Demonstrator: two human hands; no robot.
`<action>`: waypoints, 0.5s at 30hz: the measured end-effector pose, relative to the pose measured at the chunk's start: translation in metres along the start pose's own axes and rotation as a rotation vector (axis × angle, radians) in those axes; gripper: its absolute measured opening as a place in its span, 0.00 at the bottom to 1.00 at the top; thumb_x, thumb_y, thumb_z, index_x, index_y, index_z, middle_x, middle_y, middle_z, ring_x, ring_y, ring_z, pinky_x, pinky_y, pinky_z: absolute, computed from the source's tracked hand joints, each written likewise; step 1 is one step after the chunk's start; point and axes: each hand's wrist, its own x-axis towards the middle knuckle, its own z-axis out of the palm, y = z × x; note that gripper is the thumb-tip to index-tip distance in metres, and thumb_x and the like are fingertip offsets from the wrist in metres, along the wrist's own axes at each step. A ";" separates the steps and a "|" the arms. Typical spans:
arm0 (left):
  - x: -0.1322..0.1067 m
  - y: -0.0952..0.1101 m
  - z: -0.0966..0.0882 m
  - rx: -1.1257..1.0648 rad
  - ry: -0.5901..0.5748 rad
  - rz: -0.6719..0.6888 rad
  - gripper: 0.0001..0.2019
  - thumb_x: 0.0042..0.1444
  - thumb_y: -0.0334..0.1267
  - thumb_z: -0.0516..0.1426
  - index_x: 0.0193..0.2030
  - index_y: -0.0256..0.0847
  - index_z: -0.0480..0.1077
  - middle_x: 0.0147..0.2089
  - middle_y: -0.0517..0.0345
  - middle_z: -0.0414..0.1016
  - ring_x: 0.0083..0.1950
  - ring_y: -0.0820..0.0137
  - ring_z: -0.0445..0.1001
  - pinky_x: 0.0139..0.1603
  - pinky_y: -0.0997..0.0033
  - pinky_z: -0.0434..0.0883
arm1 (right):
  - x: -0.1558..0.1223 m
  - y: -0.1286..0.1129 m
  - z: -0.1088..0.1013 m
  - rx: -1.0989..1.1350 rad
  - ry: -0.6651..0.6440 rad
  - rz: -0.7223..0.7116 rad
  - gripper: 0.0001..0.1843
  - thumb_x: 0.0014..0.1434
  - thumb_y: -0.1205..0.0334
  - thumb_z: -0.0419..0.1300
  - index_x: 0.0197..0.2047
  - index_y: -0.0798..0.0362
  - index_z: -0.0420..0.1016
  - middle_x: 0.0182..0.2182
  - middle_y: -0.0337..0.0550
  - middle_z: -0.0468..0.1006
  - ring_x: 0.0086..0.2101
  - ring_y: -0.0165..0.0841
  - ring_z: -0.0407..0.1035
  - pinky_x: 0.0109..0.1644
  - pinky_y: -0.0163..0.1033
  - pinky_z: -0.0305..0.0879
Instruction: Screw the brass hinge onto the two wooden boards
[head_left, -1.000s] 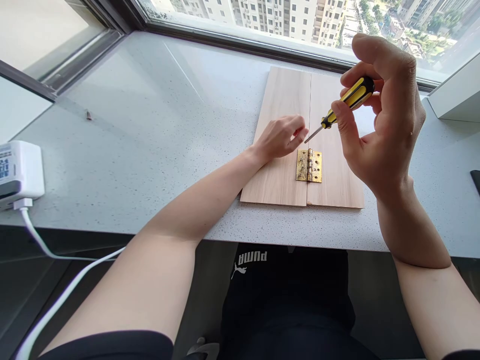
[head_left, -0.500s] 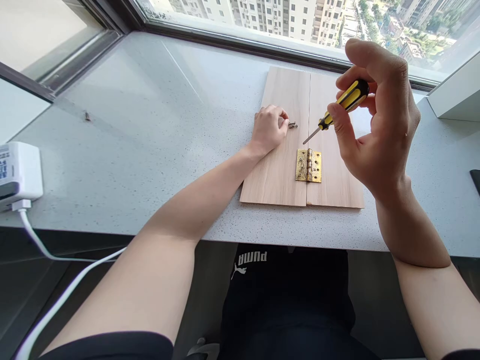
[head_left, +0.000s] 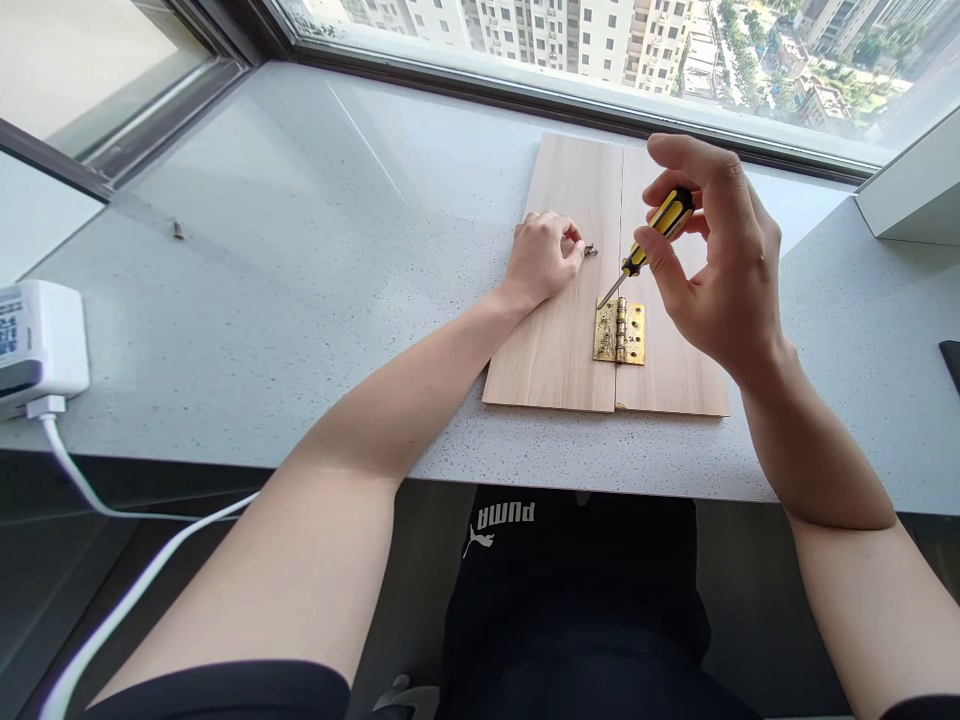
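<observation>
Your right hand (head_left: pixel 712 260): fingers pinching yellow-black screwdriver (head_left: pixel 661 228), tip just above brass hinge (head_left: pixel 619 332). Left hand (head_left: pixel 541 260): fingers curled, resting on wooden board (head_left: pixel 555 350), beside small screws (head_left: pixel 590 250).

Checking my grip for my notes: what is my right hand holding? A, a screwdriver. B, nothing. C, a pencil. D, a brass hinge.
A: the right hand pinches the yellow-and-black screwdriver between thumb and fingers, its tip beside the hinge.

Look at that: a black garment (head_left: pixel 577 600) below the right hand (head_left: pixel 720 260), white PUMA lettering (head_left: pixel 504 515), short black sleeves (head_left: pixel 217 692), bare forearms (head_left: pixel 390 400)!
</observation>
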 end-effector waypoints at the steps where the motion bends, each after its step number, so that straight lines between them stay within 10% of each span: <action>1: 0.001 0.000 0.000 -0.002 0.001 0.001 0.02 0.72 0.35 0.65 0.47 0.48 0.80 0.55 0.45 0.85 0.66 0.45 0.80 0.79 0.36 0.73 | 0.000 0.002 0.002 0.007 -0.002 -0.004 0.23 0.87 0.49 0.57 0.80 0.30 0.69 0.59 0.50 0.83 0.58 0.51 0.85 0.61 0.61 0.89; 15: 0.002 0.000 0.000 -0.007 -0.014 -0.001 0.03 0.75 0.36 0.63 0.48 0.47 0.79 0.55 0.46 0.85 0.66 0.47 0.80 0.78 0.38 0.73 | -0.002 -0.003 -0.002 0.006 -0.047 0.012 0.25 0.85 0.52 0.58 0.81 0.32 0.69 0.58 0.50 0.84 0.57 0.50 0.84 0.64 0.63 0.89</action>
